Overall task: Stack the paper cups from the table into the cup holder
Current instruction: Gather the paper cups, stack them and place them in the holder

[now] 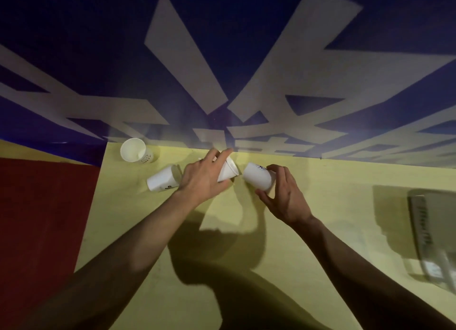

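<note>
Cups (228,172) in both hands (204,179), near-touching.

Single head-worn wide-angle view, looking forward and steeply down over the yellow table (320,206) toward its far edge against the blue-and-white wall (222,45); both forearms enter from the bottom edge, close.

- Before us we see a yellow counter (333,206) crossed by hard, dark shadows.
- Behind it we face a deep blue wall (74,33) painted with broad pale bands.
- At our left we see a red surface (37,218).
</note>
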Action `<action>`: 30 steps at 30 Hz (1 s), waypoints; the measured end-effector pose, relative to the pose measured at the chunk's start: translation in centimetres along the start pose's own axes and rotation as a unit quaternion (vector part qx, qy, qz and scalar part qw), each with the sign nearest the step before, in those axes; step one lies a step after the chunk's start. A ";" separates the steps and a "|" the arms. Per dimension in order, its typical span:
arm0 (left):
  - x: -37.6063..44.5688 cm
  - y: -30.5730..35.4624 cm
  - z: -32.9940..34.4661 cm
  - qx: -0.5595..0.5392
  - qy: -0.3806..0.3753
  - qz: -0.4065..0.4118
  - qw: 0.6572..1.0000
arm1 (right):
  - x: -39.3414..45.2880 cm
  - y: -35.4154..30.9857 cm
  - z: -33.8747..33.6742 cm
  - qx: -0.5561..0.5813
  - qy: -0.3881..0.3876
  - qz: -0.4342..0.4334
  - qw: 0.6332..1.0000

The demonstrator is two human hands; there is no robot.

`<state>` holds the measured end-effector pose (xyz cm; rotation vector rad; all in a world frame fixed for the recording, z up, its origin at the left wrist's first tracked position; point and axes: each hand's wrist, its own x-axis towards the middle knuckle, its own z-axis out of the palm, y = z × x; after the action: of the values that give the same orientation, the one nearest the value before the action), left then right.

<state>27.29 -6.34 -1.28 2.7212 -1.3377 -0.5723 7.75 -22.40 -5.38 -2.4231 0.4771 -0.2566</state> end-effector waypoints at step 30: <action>-16.6 42.2 7.2 -0.326 0.085 0.124 0.933 | -38.1 13.4 -28.5 0.106 0.160 0.139 0.972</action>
<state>-16.28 -18.99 5.89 1.9867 -1.1557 -0.6047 -39.24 -32.86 5.73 -2.0825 0.8769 -0.5499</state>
